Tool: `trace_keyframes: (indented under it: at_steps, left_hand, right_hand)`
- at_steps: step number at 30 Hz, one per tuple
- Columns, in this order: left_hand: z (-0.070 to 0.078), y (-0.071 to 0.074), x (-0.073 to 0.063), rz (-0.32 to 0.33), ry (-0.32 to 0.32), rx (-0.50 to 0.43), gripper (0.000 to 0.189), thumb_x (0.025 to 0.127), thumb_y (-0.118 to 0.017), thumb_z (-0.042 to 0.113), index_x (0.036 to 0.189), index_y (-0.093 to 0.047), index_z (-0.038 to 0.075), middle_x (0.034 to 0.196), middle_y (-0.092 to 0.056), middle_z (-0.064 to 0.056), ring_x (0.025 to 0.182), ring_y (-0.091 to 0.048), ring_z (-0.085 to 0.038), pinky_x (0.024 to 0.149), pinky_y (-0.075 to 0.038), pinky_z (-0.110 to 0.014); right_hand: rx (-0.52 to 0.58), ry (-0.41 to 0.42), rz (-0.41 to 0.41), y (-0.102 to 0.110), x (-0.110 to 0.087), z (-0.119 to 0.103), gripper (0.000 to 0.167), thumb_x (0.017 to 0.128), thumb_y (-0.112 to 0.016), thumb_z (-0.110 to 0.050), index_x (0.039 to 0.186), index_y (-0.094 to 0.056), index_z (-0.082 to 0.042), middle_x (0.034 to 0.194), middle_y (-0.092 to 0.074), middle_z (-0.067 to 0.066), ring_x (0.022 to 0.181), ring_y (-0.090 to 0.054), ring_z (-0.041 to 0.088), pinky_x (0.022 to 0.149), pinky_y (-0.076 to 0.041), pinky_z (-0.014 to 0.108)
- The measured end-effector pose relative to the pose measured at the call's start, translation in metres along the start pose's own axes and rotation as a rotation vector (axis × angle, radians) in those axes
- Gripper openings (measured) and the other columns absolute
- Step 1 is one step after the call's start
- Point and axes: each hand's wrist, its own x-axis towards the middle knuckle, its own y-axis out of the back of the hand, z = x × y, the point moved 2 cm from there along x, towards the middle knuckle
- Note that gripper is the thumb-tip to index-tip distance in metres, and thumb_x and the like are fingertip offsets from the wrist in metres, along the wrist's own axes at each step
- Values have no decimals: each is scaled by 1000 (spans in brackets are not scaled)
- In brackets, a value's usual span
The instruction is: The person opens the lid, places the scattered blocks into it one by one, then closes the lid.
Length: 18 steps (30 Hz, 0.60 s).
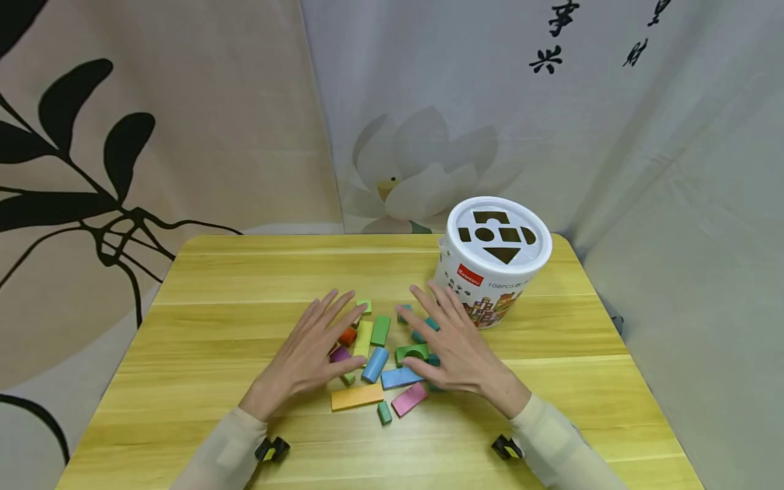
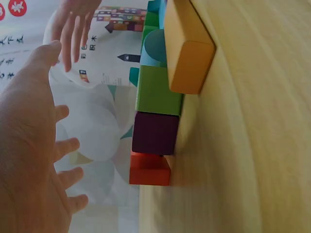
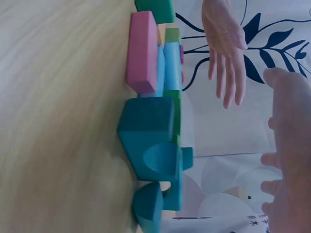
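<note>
Both hands hover palm down over a loose cluster of coloured toy blocks, fingers spread and holding nothing. My left hand (image 1: pixel 310 346) is above the left side, near a red block (image 2: pixel 149 169), a purple block (image 2: pixel 154 133) and a yellow block (image 1: pixel 363 338). Over the right side, my right hand (image 1: pixel 461 347) is near a green arch block (image 1: pixel 412 353) and teal blocks (image 3: pixel 148 119). Between them lie a blue cylinder (image 1: pixel 375 365) and a blue block (image 1: pixel 401 378). An orange block (image 1: pixel 357 397), a pink block (image 1: pixel 409 399) and a small green block (image 1: pixel 384 413) lie nearest the front.
Behind the right hand stands a white bucket (image 1: pixel 474 299) with a shape-sorter lid (image 1: pixel 499 235) on it. The wooden table (image 1: pixel 245 286) backs onto a printed cloth (image 1: pixel 429 102) with plant and flower motifs.
</note>
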Motion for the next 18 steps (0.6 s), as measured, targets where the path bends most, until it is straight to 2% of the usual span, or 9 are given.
trace_keyframes:
  at_steps: [3, 8, 13, 18]
  left_hand:
    - [2, 1, 4, -11, 10, -24, 94, 100, -70, 67, 178, -33, 29, 190, -25, -6, 177, -21, -40, 140, -19, -69]
    - [5, 4, 13, 0, -7, -44, 92, 102, -68, 66, 179, -32, 30, 190, -25, -6, 177, -21, -40, 140, -20, -67]
    - [10, 8, 27, 26, -54, -81, 91, 104, -68, 63, 179, -30, 30, 189, -27, -8, 176, -24, -42, 139, -24, -69]
    - [17, 12, 41, 37, -85, -117, 89, 105, -67, 62, 179, -29, 31, 188, -29, -9, 177, -22, -40, 137, -26, -70]
  right_hand:
    - [10, 6, 46, 7, -2, 1, 84, 110, -29, -81, 175, -41, -28, 187, -31, 12, 175, -25, 45, 139, -24, 67]
    - [22, 42, 144, 22, -4, 3, 83, 110, -34, -77, 172, -46, -23, 184, -35, 14, 174, -28, 44, 137, -26, 68]
    - [28, 102, 325, 39, -6, 9, 79, 111, -45, -68, 163, -56, -11, 175, -48, 23, 169, -36, 48, 138, -25, 66]
    - [35, 146, 528, 55, -9, 18, 73, 107, -58, -57, 152, -63, 0, 159, -59, 33, 157, -46, 57, 140, -24, 63]
